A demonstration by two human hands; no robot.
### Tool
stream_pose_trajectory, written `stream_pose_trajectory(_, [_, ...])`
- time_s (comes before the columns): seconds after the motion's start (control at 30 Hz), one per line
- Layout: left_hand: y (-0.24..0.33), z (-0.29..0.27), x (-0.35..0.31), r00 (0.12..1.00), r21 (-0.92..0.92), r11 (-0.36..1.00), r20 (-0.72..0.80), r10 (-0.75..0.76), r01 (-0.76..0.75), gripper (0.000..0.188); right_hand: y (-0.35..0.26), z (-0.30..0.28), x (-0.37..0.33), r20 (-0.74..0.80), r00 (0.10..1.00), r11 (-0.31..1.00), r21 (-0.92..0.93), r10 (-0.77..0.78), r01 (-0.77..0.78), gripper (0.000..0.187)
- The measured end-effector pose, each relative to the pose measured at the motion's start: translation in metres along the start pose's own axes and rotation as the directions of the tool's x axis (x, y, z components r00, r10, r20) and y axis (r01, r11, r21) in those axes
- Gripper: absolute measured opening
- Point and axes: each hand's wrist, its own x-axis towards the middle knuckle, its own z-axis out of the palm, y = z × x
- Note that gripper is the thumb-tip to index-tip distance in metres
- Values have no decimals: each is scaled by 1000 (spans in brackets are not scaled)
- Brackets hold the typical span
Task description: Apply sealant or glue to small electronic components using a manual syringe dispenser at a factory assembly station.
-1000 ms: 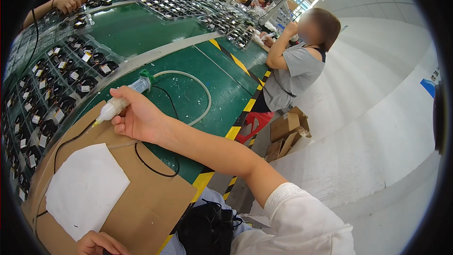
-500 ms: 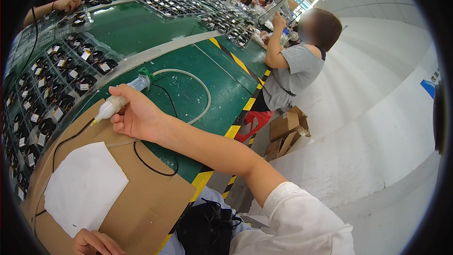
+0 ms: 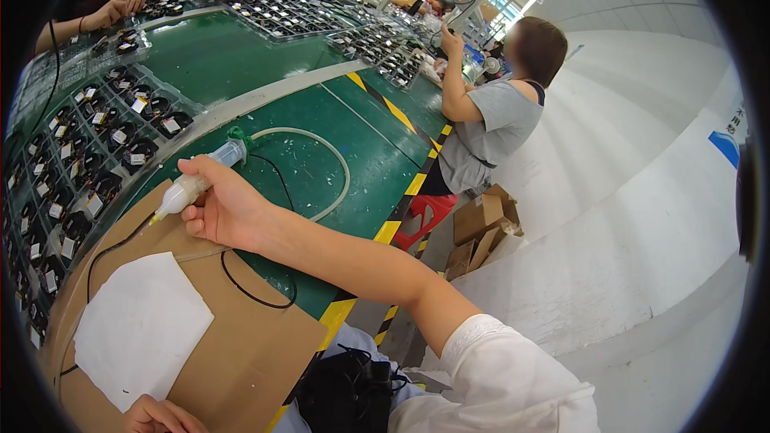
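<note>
My right hand point(image 3: 227, 207) is closed around a dispensing syringe point(image 3: 189, 189). Its barrel is translucent, and the yellow tip points down and left above a brown cardboard sheet point(image 3: 265, 346). A green cap at the syringe's far end joins a pale hose point(image 3: 346, 162) that loops over the green bench. At the lower edge, my left hand point(image 3: 160, 417) shows only in part, with curled fingers by the near corner of a white paper sheet point(image 3: 144, 325) on the cardboard. Whatever those fingers hold is hidden.
On the left, clear trays point(image 3: 104, 140) hold several round black parts with white labels; more trays point(image 3: 293, 14) stand farther back. A co-worker in grey point(image 3: 501, 124) sits at the right, another person's hands point(image 3: 120, 10) work at far left. A black cable point(image 3: 241, 281) curls over the cardboard.
The whole view has shifted slightly. My right hand keeps hold of the syringe, its tip a little lower and farther left in the picture. My left hand stays at the lower edge.
</note>
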Motion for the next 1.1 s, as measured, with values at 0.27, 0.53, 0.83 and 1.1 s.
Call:
stream_pose_trajectory(0.27, [-18,-7,3,995,-249,965,30,92,-82,20,0,0,1,2,1000,1000,9,9,-9,22])
stream_pose_trajectory(0.53, [-7,0,2,1000,-339,941,-16,14,-19,24,0,1,-1,-12,1000,1000,8,6,-6,22])
stream_pose_trajectory(0.83, [-15,0,6,998,-277,960,-48,30,-42,36,0,1,-1,4,1000,1000,4,4,-4,22])
stream_pose_trajectory(1.1, [-7,-1,6,999,-105,993,13,52,-50,47,1,2,-1,-12,1000,1000,3,4,-4,22])
